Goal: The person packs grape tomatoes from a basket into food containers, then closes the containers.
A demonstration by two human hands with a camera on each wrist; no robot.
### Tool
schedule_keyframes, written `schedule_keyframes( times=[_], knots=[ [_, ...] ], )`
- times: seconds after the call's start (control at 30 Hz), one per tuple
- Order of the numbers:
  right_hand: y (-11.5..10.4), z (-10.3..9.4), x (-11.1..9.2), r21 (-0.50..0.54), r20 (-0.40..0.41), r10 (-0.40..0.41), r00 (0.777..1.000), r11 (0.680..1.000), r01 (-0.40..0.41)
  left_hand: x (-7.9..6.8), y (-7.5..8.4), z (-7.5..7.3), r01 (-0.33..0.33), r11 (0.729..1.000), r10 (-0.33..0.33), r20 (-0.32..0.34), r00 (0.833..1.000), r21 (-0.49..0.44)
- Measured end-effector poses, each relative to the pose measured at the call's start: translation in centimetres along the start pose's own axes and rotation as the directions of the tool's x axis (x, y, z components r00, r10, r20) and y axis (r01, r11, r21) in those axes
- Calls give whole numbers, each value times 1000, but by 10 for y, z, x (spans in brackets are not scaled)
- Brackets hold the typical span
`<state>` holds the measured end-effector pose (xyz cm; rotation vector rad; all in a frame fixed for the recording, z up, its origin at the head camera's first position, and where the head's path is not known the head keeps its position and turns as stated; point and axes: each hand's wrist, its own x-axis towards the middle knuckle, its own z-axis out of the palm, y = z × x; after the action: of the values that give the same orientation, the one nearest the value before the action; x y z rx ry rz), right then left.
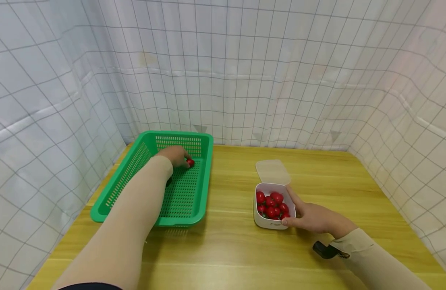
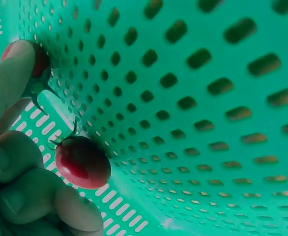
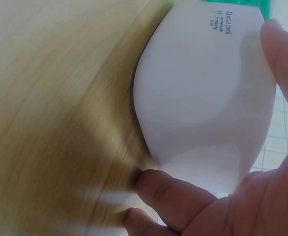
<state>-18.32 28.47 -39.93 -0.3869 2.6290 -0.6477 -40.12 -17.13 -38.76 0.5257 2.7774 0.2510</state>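
Inside the green plastic basket [image 1: 209, 161], my left hand [image 1: 172, 155] reaches down to its floor. Thumb and forefinger pinch a cherry tomato [image 2: 40, 61] with a green stem. A second cherry tomato [image 2: 82, 163] lies on the basket floor beside the curled other fingers. Only one red tomato [image 1: 190, 162] shows at the fingertips in the head view. My right hand [image 1: 313, 217] grips a small white box [image 1: 271, 224] by its right side, thumb at the near rim. Several red cherry tomatoes [image 1: 270, 202] sit in the box.
A translucent lid [image 1: 273, 171] lies flat on the wooden table [image 1: 230, 241] just behind the box. White gridded curtains [image 1: 244, 80] enclose the table at the back and both sides. The basket stands at the table's left.
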Motion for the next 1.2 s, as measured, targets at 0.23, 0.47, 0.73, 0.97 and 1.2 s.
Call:
schedule_keyframes(
  times=[0.23, 0.47, 0.73, 0.97, 1.2],
  knots=[
    [2, 1, 0, 2, 1, -1, 1000, 1000, 1, -3, 5, 1, 6, 1000, -6, 16, 1000, -2],
    [5, 2, 1, 0, 1, 7, 1000, 1000, -7, -10, 11, 0, -6, 999, 5, 12, 1000, 36],
    [4, 1, 0, 9, 4, 7, 1000, 1000, -7, -8, 10, 2, 2, 999, -3, 28, 1000, 38],
    [3, 2, 0, 4, 6, 4, 1000, 1000, -4, -7, 9, 3, 1, 998, -3, 34, 999, 59],
    [2, 2, 0, 3, 0, 3, 1000, 1000, -3, -9, 10, 1, 19, 999, -20, 32, 999, 29]
  ],
)
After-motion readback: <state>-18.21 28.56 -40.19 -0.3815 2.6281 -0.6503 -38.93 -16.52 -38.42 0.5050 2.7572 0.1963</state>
